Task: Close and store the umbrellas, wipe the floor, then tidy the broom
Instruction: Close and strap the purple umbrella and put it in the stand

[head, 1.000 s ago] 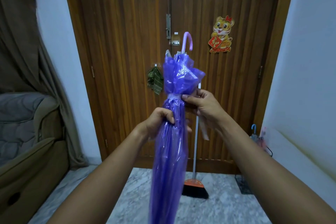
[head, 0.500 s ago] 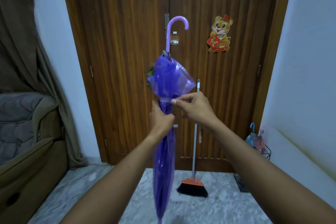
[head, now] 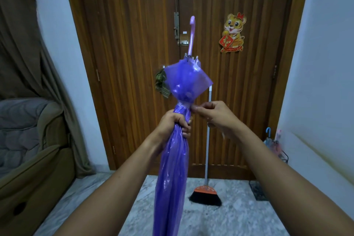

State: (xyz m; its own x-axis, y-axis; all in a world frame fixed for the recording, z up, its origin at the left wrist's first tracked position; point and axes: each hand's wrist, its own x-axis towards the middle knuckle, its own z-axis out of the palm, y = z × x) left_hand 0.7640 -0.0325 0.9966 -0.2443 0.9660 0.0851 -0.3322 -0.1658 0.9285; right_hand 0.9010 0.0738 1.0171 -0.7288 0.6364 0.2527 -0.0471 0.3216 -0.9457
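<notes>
We hold the purple umbrella [head: 172, 168] upright before the wooden door [head: 134, 44], handle end up, its pale curved handle [head: 192, 34] rising above the bunched canopy. Our left hand [head: 172, 123] is clenched around the folded canopy just below the gathered neck. Our right hand [head: 216, 116] pinches at that neck with thumb and fingertips, seemingly on the tie strap, though the blur there keeps us from being sure. The lower canopy runs down between our forearms and out of view.

Behind the umbrella, the broom [head: 206, 193] leans against the door, its black bristles on the marble floor [head: 239, 216]. A tiger sticker [head: 232, 32] is on the door's right panel. More umbrellas [head: 272, 142] stand in a wire rack [head: 257, 190] by the right wall. A sofa [head: 24, 149] sits at our left.
</notes>
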